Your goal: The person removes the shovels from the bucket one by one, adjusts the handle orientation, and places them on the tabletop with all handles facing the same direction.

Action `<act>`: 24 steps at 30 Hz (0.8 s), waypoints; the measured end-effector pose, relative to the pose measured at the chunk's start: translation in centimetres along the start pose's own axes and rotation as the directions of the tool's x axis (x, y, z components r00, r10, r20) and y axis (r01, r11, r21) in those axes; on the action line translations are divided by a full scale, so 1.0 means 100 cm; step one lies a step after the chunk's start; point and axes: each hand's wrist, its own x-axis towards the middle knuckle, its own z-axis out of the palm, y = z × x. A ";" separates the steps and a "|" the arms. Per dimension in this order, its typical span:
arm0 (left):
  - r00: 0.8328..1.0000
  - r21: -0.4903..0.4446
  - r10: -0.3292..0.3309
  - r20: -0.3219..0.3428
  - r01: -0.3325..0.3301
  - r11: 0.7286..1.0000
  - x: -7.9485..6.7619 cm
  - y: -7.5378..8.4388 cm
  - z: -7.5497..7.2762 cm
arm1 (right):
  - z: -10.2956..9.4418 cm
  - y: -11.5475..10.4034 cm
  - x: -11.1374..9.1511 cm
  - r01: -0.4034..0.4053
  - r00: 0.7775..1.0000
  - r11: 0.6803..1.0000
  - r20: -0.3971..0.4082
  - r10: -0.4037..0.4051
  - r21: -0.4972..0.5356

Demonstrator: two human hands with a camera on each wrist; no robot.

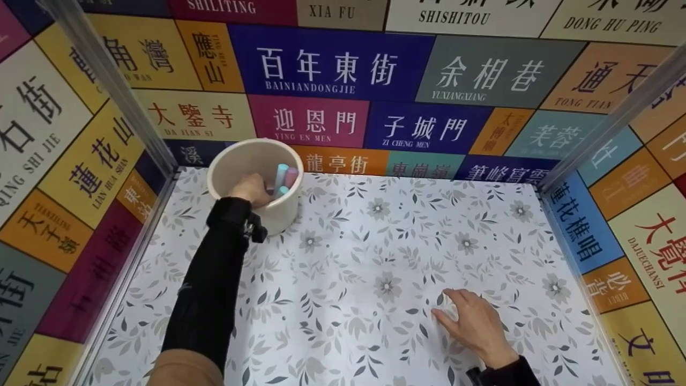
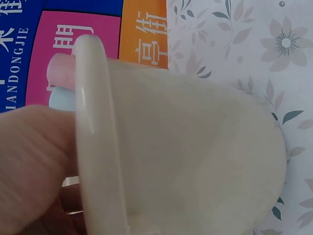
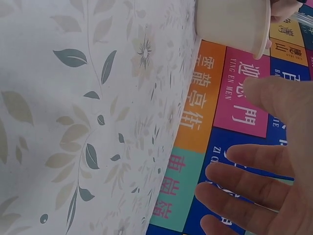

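Note:
A cream bucket [image 1: 278,215] stands upright at the back left of the table. Inside it, thick pastel sticks lean near the right rim: a light blue stick [image 1: 281,176], a pink stick [image 1: 291,176] and a teal end. My left hand [image 1: 250,188] reaches down into the bucket beside them. The bucket wall [image 2: 190,147] hides the fingertips in the left wrist view, so I cannot tell what they hold. Low over the right front of the table is my right hand [image 1: 476,324]. Its fingers [image 3: 249,191] are spread and relaxed, with nothing in them.
A white cloth with grey leaves and flowers [image 1: 343,279] covers the table. Panels printed with coloured place names [image 1: 327,59] enclose the back and both sides. Clear upright posts [image 1: 126,91] stand at the back corners.

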 end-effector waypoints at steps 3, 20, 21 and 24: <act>1.000 -0.001 -0.019 0.000 0.019 1.000 0.024 -0.018 0.013 | -0.001 0.001 0.000 0.006 1.000 1.000 -0.008 -0.006 0.000; 0.997 0.021 -0.070 0.036 0.069 0.997 0.000 0.007 0.003 | -0.004 0.002 0.000 -0.030 0.999 1.000 0.012 0.030 0.001; 0.996 0.019 -0.081 0.030 0.081 0.997 -0.004 0.011 0.001 | -0.004 0.002 -0.001 -0.028 1.000 1.000 0.008 0.028 0.002; 0.994 0.014 -0.110 0.027 0.110 0.994 -0.008 0.014 -0.001 | -0.004 0.003 -0.001 -0.012 1.000 1.000 -0.015 0.012 -0.003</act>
